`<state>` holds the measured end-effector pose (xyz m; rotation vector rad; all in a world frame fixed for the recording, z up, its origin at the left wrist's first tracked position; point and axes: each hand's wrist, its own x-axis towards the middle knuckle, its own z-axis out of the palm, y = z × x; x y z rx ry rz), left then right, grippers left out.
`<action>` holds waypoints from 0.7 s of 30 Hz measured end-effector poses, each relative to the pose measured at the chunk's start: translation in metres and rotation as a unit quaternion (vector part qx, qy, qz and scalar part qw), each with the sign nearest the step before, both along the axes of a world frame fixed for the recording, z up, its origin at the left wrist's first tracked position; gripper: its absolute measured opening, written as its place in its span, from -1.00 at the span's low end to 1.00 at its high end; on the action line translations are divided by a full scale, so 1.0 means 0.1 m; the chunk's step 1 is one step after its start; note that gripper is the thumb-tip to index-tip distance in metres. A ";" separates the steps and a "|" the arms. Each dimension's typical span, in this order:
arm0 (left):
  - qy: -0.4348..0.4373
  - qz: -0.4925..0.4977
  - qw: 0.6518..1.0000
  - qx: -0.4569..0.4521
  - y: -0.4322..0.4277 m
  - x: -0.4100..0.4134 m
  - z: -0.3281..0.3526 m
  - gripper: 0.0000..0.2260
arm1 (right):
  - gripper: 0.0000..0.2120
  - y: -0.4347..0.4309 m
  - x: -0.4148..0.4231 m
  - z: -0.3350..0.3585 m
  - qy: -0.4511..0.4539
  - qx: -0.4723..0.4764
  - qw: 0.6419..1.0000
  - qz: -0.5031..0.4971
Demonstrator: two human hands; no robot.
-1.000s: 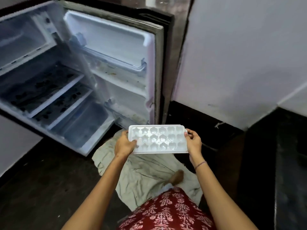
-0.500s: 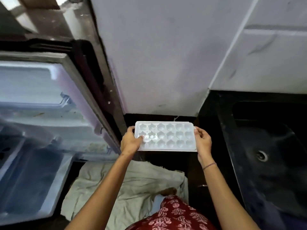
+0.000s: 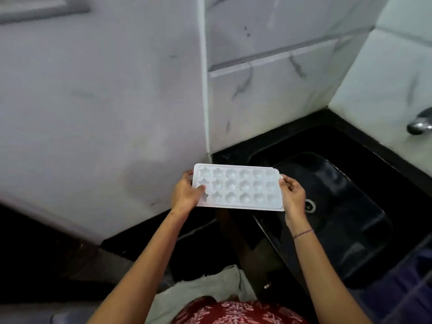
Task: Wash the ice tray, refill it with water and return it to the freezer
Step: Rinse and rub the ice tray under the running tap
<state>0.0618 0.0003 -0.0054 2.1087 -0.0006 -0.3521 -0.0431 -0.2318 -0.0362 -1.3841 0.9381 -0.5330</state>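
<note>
I hold a white plastic ice tray [image 3: 238, 187] level in front of me, its star- and round-shaped cells facing up and looking empty. My left hand [image 3: 185, 194] grips its left short edge, thumb lying over the corner cells. My right hand [image 3: 292, 195] grips the right short edge with the fingers curled under. The tray hangs over the left rim of a black sink [image 3: 346, 206], whose metal drain [image 3: 310, 205] shows just past my right hand. The freezer is out of view.
A chrome tap [image 3: 419, 125] sticks out from the tiled wall at the far right above the sink. A pale wall [image 3: 98, 113] stands directly ahead and left. A light cloth [image 3: 210, 288] lies on the dark floor by my feet.
My view has swung right, away from the open fridge, which has left the frame. The tray, still held by both hands, now sits over the sink's edge, and the tap has come into view.
</note>
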 end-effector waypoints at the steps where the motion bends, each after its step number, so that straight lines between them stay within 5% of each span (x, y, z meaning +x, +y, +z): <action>1: -0.004 -0.018 1.000 -0.001 -0.13 0.07 0.02 -0.56 | -0.85 -0.08 -0.01 0.03 0.001 -0.001 1.000 -0.018; 13: -0.019 -0.238 0.971 0.009 -1.58 0.63 0.09 -0.56 | -0.75 -0.77 -0.27 0.13 0.032 -0.037 0.968 -0.245; 21: 0.032 -0.307 0.949 -0.070 -2.48 0.77 0.04 -0.55 | -0.70 -1.14 -0.41 0.08 -0.008 -0.029 0.922 -0.386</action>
